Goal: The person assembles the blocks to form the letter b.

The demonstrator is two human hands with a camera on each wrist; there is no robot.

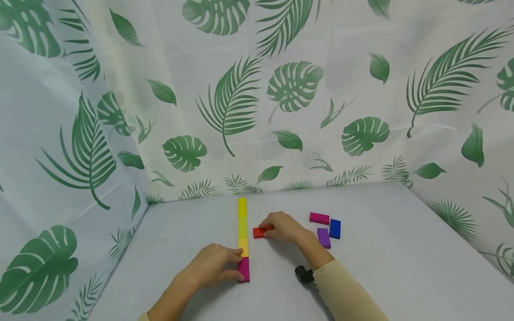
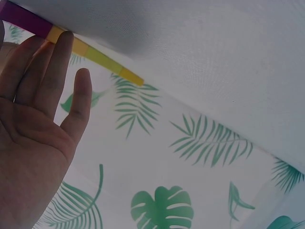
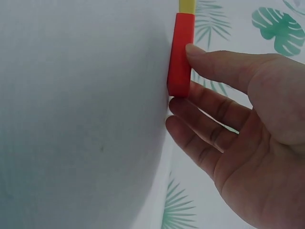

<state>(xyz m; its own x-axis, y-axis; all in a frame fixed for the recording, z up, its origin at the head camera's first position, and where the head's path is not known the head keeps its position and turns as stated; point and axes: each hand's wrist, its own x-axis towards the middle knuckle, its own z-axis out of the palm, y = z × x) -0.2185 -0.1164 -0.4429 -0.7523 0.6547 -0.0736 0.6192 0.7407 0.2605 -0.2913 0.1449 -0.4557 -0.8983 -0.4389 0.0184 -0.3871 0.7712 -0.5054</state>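
A straight row of blocks runs away from me on the table: a magenta block (image 1: 244, 270) nearest, then an orange-yellow block (image 1: 243, 244), a lime block (image 1: 242, 226) and a yellow block (image 1: 242, 207) farthest. Along the row's left side, my left hand (image 1: 210, 265) touches the magenta and orange-yellow blocks with thumb and fingertips. Its fingers look fairly straight in the left wrist view. To the right of the row, my right hand (image 1: 285, 228) pinches a red block (image 3: 181, 57) between thumb and fingers. This block lies crosswise, a small gap from the row.
On the right lie another magenta block (image 1: 319, 218), a blue block (image 1: 335, 229) and a purple block (image 1: 323, 238), close together. A black wrist camera (image 1: 304, 274) sits by the right sleeve. A leaf-print curtain (image 1: 249, 160) borders the white table (image 1: 401, 249).
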